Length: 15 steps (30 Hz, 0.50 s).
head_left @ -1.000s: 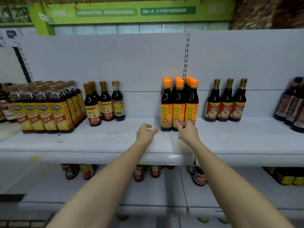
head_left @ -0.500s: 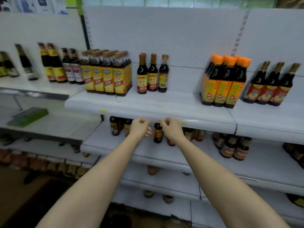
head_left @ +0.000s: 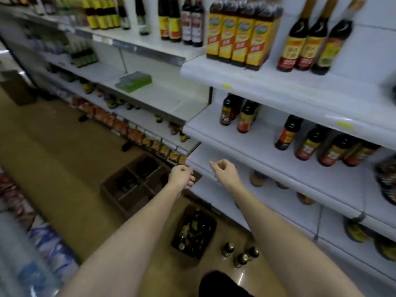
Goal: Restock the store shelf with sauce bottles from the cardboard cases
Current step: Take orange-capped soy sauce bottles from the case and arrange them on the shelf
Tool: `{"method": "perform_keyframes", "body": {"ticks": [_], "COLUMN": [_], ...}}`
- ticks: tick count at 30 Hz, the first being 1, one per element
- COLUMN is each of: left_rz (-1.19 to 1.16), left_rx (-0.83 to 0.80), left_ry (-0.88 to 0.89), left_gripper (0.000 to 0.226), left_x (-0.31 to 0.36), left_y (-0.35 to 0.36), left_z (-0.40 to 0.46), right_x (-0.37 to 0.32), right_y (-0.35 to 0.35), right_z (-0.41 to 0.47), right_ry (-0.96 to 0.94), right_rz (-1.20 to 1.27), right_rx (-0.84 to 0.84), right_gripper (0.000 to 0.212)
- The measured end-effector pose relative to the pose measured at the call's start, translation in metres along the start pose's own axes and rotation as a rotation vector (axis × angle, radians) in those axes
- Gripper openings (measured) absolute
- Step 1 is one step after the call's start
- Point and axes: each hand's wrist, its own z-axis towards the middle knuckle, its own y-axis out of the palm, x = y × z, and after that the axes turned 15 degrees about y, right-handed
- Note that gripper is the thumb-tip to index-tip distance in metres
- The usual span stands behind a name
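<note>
Head view: both arms stretch over a tan floor, left hand (head_left: pixel 181 176) and right hand (head_left: pixel 224 171) loosely curled, holding nothing. Below, a divided brown cardboard case (head_left: pixel 132 185) and a darker case (head_left: pixel 194 231) hold glass sauce bottles; white shelf (head_left: pixel 246 136) beside them.

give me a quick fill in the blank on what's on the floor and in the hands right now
1. Both hands, left hand and right hand, hold ____.
2. The loose bottles standing on the floor number ____.
3. The divided cardboard case sits on the ____.

Missing words: nothing; three; floor
</note>
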Motion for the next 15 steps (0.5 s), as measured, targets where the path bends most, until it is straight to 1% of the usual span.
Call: {"method": "perform_keyframes", "body": {"ticks": [3, 7, 11, 15], "left_rz": [-0.020, -0.021, 0.001, 0.038], "left_rx": [0.039, 0.091, 0.111, 0.101], "left_ry": [-0.079, -0.185, -0.227, -0.308], "left_gripper": [0.026, 0.021, 0.021, 0.018], "left_x": [-0.032, -0.070, -0.092, -0.104], "left_y": [-0.029, -0.063, -0.085, -0.101], "left_z": [-0.011, -0.012, 0.012, 0.046], "right_x": [0.009, 0.023, 0.024, 0.016], "right_y": [0.046, 0.100, 0.141, 0.174], "right_z": [0.005, 0.022, 0.059, 0.098], "right_ry": [0.045, 0.120, 0.173, 0.263], "right_rz": [-0.010, -0.039, -0.040, 0.004], "right_rx": [-0.054, -0.120, -0.164, -0.207], "right_gripper": [0.028, 0.029, 0.033, 0.027]}}
